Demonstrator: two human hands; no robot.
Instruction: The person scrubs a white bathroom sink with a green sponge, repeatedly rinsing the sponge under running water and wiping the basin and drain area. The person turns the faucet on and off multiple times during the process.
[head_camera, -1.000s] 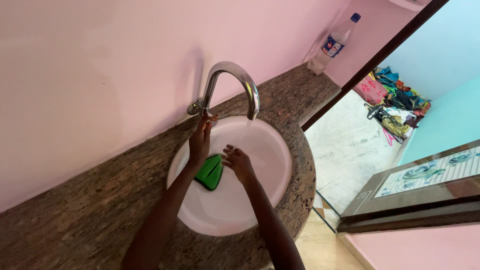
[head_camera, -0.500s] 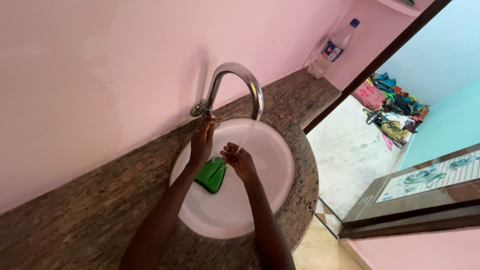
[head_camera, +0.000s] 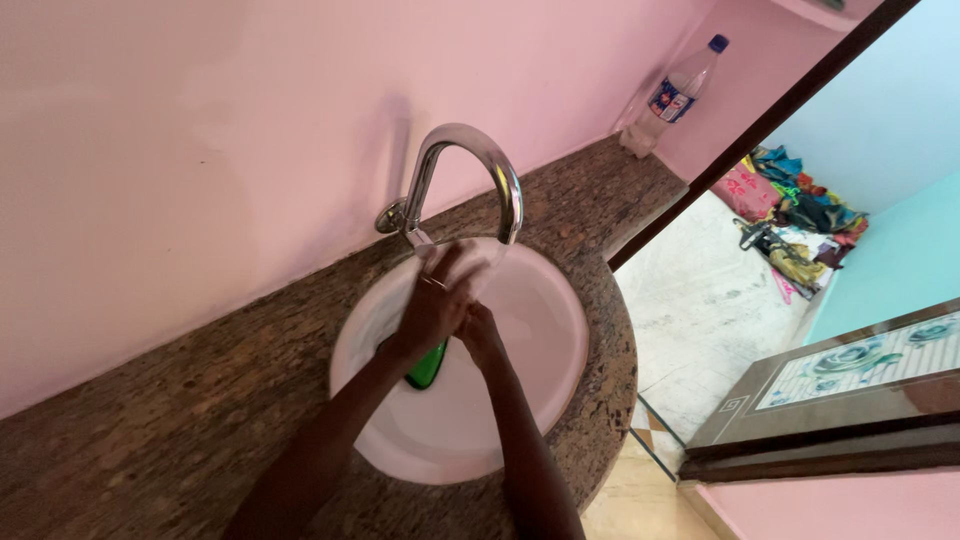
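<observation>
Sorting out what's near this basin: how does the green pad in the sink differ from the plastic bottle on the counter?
The green pad lies flat inside the white sink, mostly covered by the left hand; the plastic bottle stands upright in the counter's far corner, untouched. The pad is opaque green; the bottle is clear with a blue cap. Both sit along the pink wall.

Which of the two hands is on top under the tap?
The left hand is on top, laid over the right hand beneath the curved metal tap, above the green cloth in the white sink.
</observation>
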